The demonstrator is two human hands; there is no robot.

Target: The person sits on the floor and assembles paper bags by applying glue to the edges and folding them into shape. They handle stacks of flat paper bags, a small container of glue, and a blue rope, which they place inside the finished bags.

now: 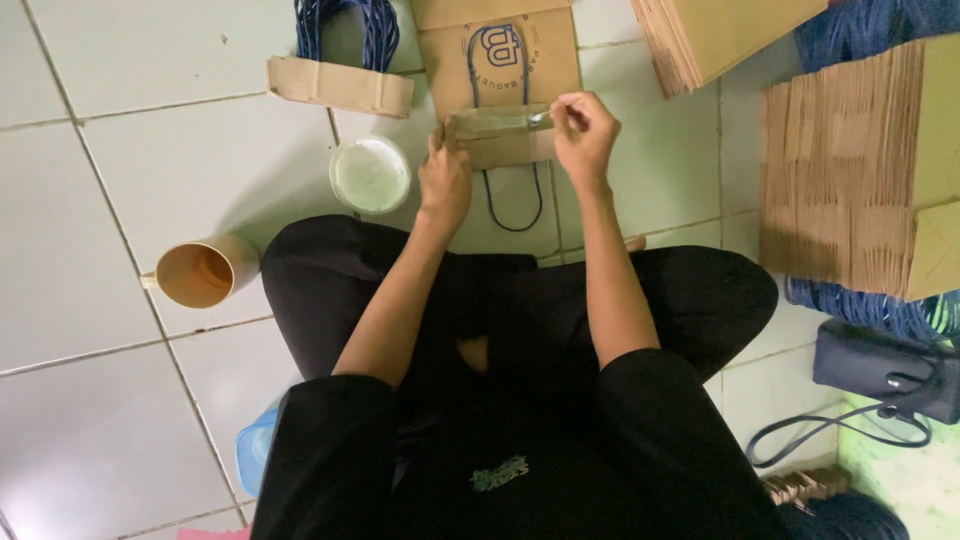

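Here, seen from above, a person in black clothing sits cross-legged on a pale tiled floor (120,180).

1. Left hand (444,182): fingers curled together, pressing on the left end of a folded brown paper strip (497,124), thumb side toward the strip.
2. Right hand (583,130): thumb and forefinger pinched on a small silvery tool (541,119), whose tip touches the strip's right part; the remaining fingers are folded in.
3. Brown paper strip: lies crosswise over the top edge of a flat brown paper bag (500,60), which rests on the floor just ahead of the knees.
4. Dark blue cord handle (513,205): loops out from under the strip toward the person.
5. Round open container of whitish paste (370,174): on the floor just left of the left hand.
6. Tan plastic jug (203,271): lying on its side, farther left, mouth facing the viewer.
7. Stack of flat brown bags (850,170): at the right, with bundled blue cords (880,312) beneath its near edge.
8. Dark strapped pouch (885,370): on the floor at far right.
9. Folded cardboard piece (340,86): beyond the paste container.
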